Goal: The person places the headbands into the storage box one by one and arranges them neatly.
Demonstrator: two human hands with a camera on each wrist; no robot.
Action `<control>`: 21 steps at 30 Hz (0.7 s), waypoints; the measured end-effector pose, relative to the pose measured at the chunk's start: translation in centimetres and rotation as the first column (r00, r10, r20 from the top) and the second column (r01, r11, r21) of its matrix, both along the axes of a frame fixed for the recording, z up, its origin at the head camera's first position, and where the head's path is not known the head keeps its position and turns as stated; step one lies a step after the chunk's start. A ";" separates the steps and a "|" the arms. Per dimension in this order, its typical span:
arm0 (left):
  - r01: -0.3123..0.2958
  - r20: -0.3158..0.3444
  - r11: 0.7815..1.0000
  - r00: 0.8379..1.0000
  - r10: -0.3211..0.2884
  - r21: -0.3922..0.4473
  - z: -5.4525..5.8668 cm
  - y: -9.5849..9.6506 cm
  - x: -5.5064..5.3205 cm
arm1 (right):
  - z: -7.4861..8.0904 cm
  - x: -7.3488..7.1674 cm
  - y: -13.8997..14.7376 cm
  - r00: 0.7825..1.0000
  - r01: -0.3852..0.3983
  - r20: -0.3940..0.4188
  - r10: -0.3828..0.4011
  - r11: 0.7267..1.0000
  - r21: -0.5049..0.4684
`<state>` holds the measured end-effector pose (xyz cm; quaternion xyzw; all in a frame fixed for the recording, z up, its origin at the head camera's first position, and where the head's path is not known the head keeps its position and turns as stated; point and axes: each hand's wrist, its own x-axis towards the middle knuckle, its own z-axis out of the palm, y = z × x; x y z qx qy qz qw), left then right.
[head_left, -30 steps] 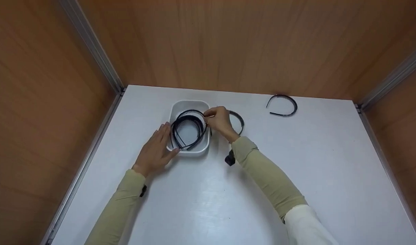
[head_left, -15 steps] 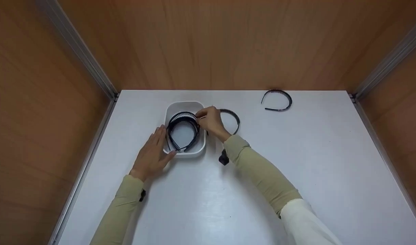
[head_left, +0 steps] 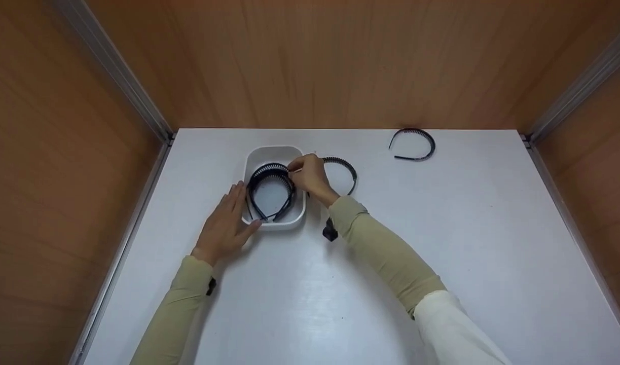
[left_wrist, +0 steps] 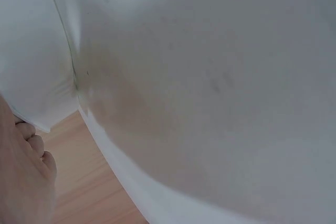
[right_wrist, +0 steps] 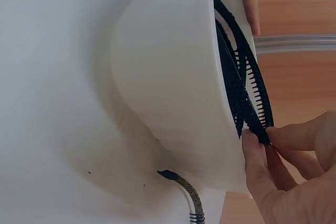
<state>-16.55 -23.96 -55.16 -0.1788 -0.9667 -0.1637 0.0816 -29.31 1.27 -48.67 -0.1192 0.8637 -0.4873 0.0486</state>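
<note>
The right hand has its fingers curled and pinches a black toothed headband at its top, which lies with the other black headbands in the white tub on the desk. The left hand is open with straight fingers and rests against the left side of the tub. Another headband lies on the desk just behind the right hand, and one more lies well apart near the far edge.

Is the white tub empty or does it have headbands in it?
Not empty. The white tub holds several black toothed headbands curving inside its rim; the right hand pinches one at the tub's edge.
</note>
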 end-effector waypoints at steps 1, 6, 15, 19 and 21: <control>0.000 -0.002 1.000 1.000 0.000 -0.001 0.0 0.0 0.0 | 0.0 0.0 0.0 1.000 -0.003 0.002 0.003 1.000 -0.003; -0.005 -0.013 1.000 1.000 0.005 -0.011 -0.1 0.0 -0.1 | 0.1 0.0 -0.1 1.000 -0.017 -0.015 0.017 1.000 -0.004; -0.022 0.019 1.000 1.000 0.022 -0.013 -0.1 0.1 -0.2 | 0.3 0.1 0.1 0.998 -0.047 -0.028 0.048 0.998 0.029; -0.015 0.007 1.000 1.000 0.015 -0.006 -0.1 0.1 -0.1 | 0.2 0.1 0.2 0.998 -0.054 -0.029 0.055 0.998 0.029; -0.015 0.005 1.000 1.000 0.015 -0.001 -0.1 0.2 -0.1 | 0.1 0.0 0.4 0.998 -0.055 -0.023 0.056 0.998 0.027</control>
